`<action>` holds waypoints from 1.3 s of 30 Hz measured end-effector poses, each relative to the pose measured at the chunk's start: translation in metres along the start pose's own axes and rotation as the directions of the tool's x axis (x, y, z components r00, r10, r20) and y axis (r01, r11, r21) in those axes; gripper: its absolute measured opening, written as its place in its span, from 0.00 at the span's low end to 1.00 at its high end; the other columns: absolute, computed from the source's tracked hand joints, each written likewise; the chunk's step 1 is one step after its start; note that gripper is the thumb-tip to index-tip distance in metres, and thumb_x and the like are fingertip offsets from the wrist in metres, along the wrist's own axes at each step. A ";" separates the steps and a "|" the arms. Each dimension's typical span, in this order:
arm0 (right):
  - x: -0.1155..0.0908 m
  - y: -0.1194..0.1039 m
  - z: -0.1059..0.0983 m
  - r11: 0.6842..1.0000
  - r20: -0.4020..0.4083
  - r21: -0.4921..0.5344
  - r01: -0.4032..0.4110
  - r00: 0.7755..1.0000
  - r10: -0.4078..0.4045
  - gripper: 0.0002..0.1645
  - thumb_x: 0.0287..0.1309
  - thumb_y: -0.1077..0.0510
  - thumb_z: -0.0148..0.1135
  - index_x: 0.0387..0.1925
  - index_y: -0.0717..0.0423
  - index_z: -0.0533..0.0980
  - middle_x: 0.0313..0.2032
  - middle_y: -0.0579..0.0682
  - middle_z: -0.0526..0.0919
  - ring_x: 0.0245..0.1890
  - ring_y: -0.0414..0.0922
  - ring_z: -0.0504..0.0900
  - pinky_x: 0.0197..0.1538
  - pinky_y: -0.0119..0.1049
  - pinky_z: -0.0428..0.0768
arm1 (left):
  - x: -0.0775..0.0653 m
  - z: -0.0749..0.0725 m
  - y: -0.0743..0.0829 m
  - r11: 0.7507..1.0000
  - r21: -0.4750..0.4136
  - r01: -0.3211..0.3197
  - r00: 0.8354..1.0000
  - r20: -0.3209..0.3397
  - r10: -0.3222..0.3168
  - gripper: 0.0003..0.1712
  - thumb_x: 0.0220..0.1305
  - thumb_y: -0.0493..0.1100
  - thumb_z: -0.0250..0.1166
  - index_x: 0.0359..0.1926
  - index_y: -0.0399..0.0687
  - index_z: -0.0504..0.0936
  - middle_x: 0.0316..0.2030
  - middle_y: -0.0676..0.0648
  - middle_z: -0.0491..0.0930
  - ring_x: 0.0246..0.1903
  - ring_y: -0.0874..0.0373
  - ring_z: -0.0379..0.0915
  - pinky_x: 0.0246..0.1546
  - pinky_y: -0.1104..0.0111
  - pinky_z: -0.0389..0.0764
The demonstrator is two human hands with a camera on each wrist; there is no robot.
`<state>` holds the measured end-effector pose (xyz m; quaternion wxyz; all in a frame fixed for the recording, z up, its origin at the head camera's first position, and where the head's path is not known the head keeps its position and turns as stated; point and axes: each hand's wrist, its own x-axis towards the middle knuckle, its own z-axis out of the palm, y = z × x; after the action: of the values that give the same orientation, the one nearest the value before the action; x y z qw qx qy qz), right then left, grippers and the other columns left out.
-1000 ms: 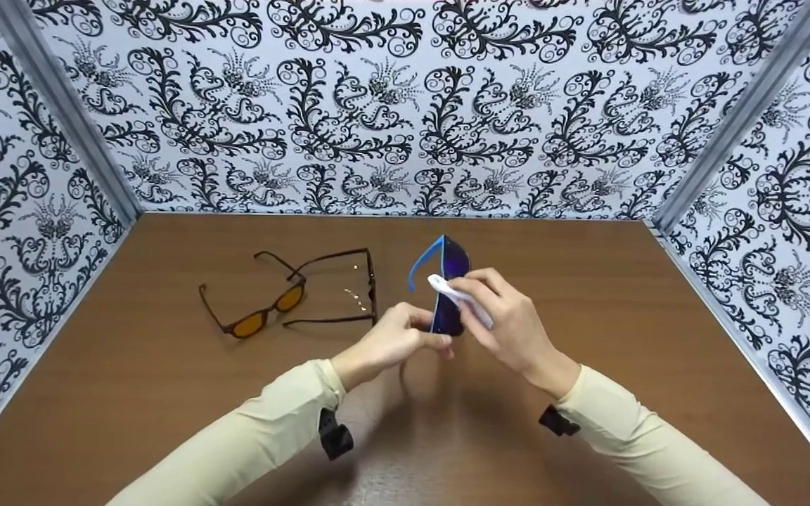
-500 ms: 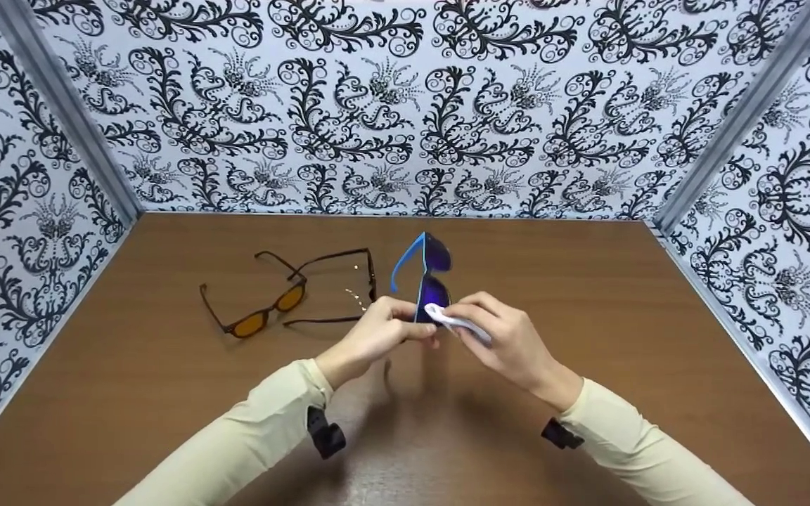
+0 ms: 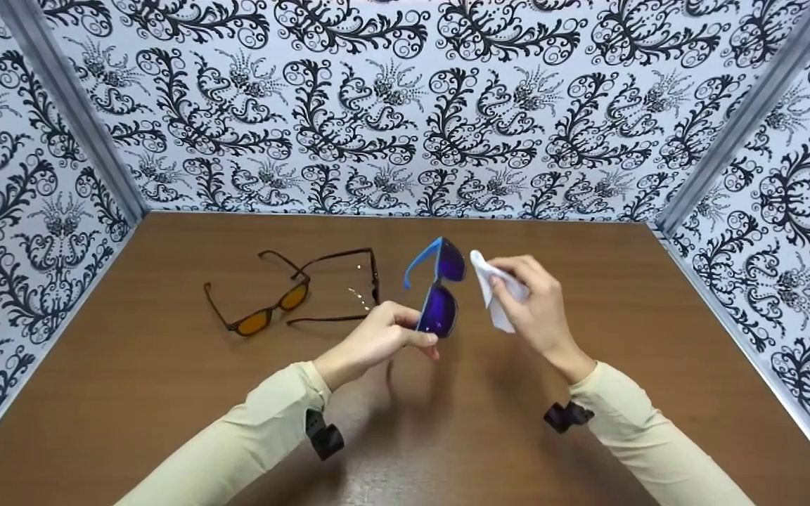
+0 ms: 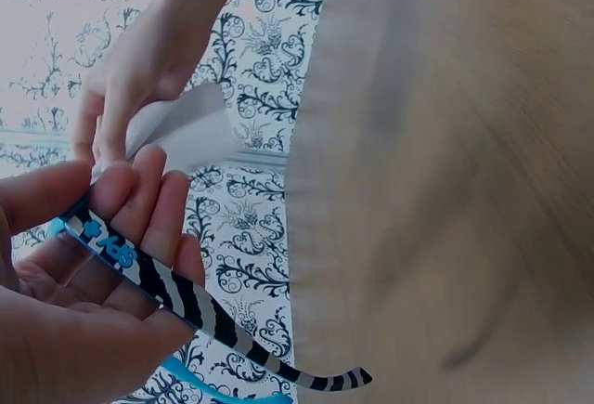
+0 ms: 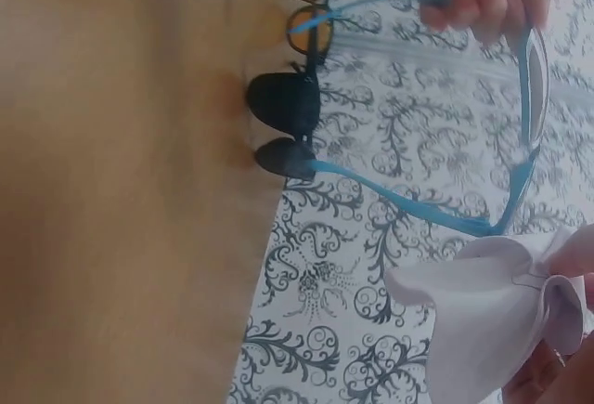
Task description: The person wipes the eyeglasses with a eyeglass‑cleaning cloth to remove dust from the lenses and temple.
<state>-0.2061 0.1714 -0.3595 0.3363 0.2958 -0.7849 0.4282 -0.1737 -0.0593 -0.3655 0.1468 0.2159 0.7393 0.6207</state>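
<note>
My left hand (image 3: pixel 384 337) pinches blue-framed sunglasses (image 3: pixel 438 309) at one end of the frame, holding them above the table with the purple lenses facing right. In the left wrist view the near temple (image 4: pixel 200 304), striped black and white, runs across the fingers. To the right, my right hand (image 3: pixel 535 302) grips a folded white cloth (image 3: pixel 503 292) between thumb and fingers, apart from the lenses. The cloth (image 5: pixel 483 311) hangs loosely in the right wrist view, near the blue frame's corner.
Glasses with orange lenses (image 3: pixel 254 322) lie unfolded on the wooden table (image 3: pixel 623 295) at the left. Beside them rest black sunglasses (image 3: pixel 375 274), partly behind my left hand. Patterned walls (image 3: pixel 391 105) enclose the table at the back and sides.
The cloth was against the purple lenses; my right hand has drawn it away to the right and up. The sunglasses shifted left, then slightly back right.
</note>
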 end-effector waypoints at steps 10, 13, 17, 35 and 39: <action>0.017 -0.021 0.004 0.996 0.052 0.052 -0.077 0.996 0.075 0.10 0.53 0.77 0.62 0.39 0.72 0.80 0.37 0.63 0.81 0.38 0.55 0.78 0.45 0.35 0.75 | 0.000 0.008 -0.001 0.996 0.089 -0.004 0.994 0.109 -0.005 0.09 0.60 0.37 0.63 0.29 0.33 0.85 0.23 0.46 0.84 0.31 0.58 0.80 0.46 0.64 0.76; 0.014 -0.016 0.008 0.993 0.086 0.083 -0.085 0.993 0.078 0.11 0.53 0.77 0.61 0.40 0.71 0.80 0.38 0.63 0.80 0.37 0.52 0.78 0.42 0.32 0.76 | 0.001 0.008 -0.003 0.996 0.086 0.011 0.994 0.107 -0.020 0.09 0.60 0.37 0.63 0.30 0.34 0.85 0.23 0.45 0.84 0.31 0.58 0.80 0.47 0.63 0.75; 0.005 -0.002 0.014 0.995 0.129 0.094 -0.030 0.992 0.018 0.13 0.52 0.76 0.64 0.41 0.67 0.80 0.38 0.59 0.80 0.37 0.51 0.78 0.39 0.34 0.76 | 0.001 0.007 -0.006 0.996 0.083 0.013 0.995 0.097 -0.022 0.09 0.60 0.37 0.63 0.30 0.34 0.84 0.23 0.44 0.84 0.32 0.58 0.80 0.47 0.63 0.75; 0.010 -0.008 0.005 0.999 0.062 0.031 -0.014 0.998 0.012 0.10 0.49 0.77 0.65 0.36 0.71 0.80 0.31 0.61 0.80 0.27 0.50 0.77 0.31 0.31 0.76 | 0.000 0.002 -0.007 1.000 -0.019 0.004 0.983 0.183 0.000 0.09 0.60 0.34 0.61 0.32 0.28 0.82 0.23 0.42 0.83 0.29 0.55 0.81 0.45 0.64 0.78; 0.015 -0.018 0.004 0.995 0.045 0.051 -0.091 0.995 0.088 0.07 0.52 0.77 0.63 0.36 0.72 0.79 0.31 0.62 0.80 0.27 0.49 0.76 0.32 0.28 0.74 | -0.001 0.005 -0.007 1.000 0.005 0.005 0.977 0.213 -0.006 0.09 0.59 0.33 0.62 0.33 0.26 0.82 0.24 0.41 0.83 0.27 0.57 0.81 0.42 0.64 0.78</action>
<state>-0.2025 0.1574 -0.3412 0.2918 0.2783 -0.7928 0.4570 -0.1717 -0.0568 -0.3733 0.2263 0.2793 0.7214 0.5920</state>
